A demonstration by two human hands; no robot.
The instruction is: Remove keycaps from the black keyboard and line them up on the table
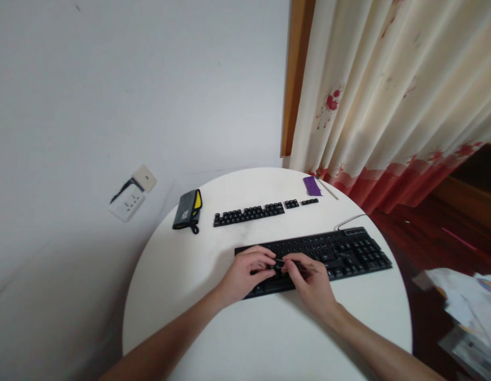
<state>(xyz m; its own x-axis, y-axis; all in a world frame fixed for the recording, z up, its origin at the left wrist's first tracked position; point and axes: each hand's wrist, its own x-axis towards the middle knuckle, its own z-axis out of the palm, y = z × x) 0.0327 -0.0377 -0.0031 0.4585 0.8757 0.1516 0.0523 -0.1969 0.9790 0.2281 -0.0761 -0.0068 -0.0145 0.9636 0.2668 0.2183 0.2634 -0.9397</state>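
Observation:
A black keyboard lies on the round white table, with its number pad at the right. Over its left half my left hand is closed, thumb and fingers pinched close together; whatever they grip is hidden. Close beside it, my right hand pinches a thin metal tool, whose thin end points left toward the left fingertips. The tool's exact kind is too small to make out. Part of the keyboard's upper left area shows no keycaps. Behind it, loose black keycaps stand in rows on the table.
A grey pouch with yellow lining lies at the table's left. Toward the back right are a purple cloth and a thin pale stick. The keyboard's cable loops near the right edge. Papers lie lower right.

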